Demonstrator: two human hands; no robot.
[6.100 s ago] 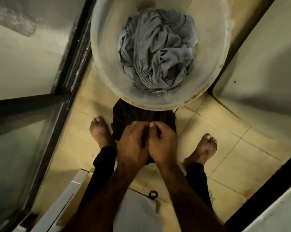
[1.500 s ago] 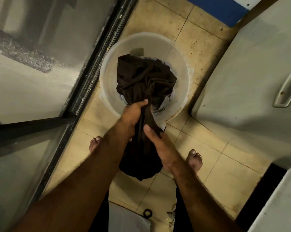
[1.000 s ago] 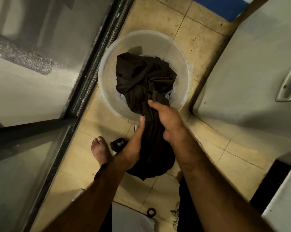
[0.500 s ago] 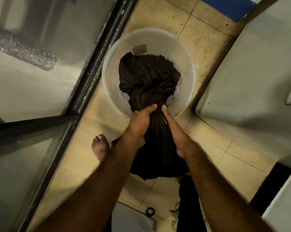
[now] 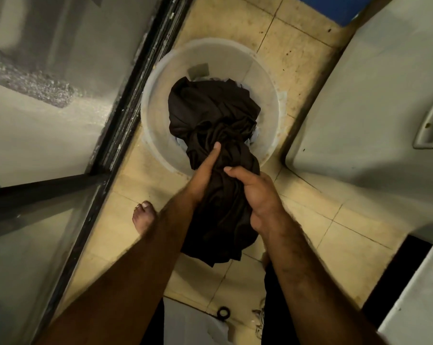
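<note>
1. The dark cloth (image 5: pixel 222 212) is twisted like a rope, with its top bunched in the white bucket (image 5: pixel 155 108) and its tail hanging over the floor tiles (image 5: pixel 310 245).
2. The right hand (image 5: pixel 257 195) grips its middle, fingers curled round.
3. The left hand (image 5: pixel 203 175) lies along its left side with one finger straight. Whether it grips, I cannot tell.

The bucket (image 5: pixel 265 95) stands on the floor (image 5: pixel 297 46). Part of the cloth (image 5: pixel 210 113) lies in the bucket, and the rest hangs out over its near rim. A door frame (image 5: pixel 135 95) is left of the bucket and a cabinet (image 5: pixel 372 95) is right of it. A foot (image 5: pixel 144 216) and a small ring (image 5: pixel 223 313) are nearer than it.
</note>
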